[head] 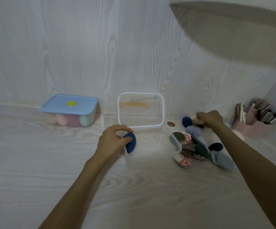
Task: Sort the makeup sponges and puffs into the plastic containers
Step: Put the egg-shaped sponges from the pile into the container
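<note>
My left hand (113, 140) grips a dark blue puff (131, 144) on edge at the left rim of a clear open container (177, 147). The container's clear lid (141, 110) stands tilted up against the wall behind it. My right hand (208, 119) is closed on a pale pink puff (193, 116) at the far end of a pile of puffs (200, 149) lying right of the container. A navy puff (187, 121) and a lilac one (193, 130) lie just below that hand.
A shut container with a blue lid (69, 103) stands at the back left, holding several coloured sponges. A pink organiser (253, 124) with pens and brushes stands at the right. A wall runs along the back; a shelf overhangs the top right.
</note>
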{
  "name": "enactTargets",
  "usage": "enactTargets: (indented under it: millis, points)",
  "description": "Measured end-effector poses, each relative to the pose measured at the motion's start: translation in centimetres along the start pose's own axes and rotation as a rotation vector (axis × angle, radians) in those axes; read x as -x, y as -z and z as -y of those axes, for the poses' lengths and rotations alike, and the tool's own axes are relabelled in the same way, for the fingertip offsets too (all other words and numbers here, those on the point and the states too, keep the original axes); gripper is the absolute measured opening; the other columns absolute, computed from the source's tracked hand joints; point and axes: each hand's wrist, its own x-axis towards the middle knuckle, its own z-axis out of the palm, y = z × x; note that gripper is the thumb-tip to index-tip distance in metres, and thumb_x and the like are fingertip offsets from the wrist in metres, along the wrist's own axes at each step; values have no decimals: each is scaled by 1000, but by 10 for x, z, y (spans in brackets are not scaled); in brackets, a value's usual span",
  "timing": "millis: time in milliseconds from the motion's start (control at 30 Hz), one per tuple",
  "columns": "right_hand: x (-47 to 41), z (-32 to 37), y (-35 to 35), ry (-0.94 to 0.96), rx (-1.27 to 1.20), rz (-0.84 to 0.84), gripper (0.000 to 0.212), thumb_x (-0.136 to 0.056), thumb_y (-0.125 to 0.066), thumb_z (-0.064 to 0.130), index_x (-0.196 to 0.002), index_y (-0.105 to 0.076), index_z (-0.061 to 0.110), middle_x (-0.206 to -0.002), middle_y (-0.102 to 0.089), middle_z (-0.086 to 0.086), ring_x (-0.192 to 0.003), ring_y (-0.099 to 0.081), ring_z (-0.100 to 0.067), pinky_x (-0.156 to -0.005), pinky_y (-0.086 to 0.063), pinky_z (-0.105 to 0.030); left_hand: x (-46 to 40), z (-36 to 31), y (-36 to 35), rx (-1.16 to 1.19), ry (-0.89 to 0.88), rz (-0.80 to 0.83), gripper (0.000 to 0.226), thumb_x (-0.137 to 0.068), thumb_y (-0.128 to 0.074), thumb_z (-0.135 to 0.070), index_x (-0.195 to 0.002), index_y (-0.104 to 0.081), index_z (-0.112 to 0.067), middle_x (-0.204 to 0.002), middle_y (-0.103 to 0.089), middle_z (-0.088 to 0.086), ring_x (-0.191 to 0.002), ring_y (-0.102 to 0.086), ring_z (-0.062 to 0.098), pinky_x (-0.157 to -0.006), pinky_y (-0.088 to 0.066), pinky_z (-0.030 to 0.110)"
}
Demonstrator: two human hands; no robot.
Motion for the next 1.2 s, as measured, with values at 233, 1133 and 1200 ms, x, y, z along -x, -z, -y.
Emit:
enactTargets:
  millis: [233,1133,1200]
  points:
    - [121,64,-16,394,-61,652,18,-90,-56,16,-106,-62,10,-97,-62,-6,-77,-61,-15,-70,-49,-23,4,-8,-3,-35,65,-39,21,-77,-69,-12,-84,-68,-32,-87,-68,-2,-61,-56,10,-56,-41,18]
    - [145,29,-77,485,115,504,45,-71,-81,21,-109,-58,14,-104,-71,-5,-90,-63,-16,-74,-46,-26,-2,-37,10,-815,-461,230,47,-81,-56,-8,-121,-59,-32,-123,-61,-11,-104,-59,12,-84,-38,27]
    - [144,29,-78,475,119,502,45,-70,-82,23,-107,-58,13,-104,-70,-5,-91,-63,-16,-68,-46,-25,-3,-37,9,-817,-446,268,47,-81,-54,-7,-119,-61,-34,-122,-60,-10,-103,-56,14,-77,-40,27]
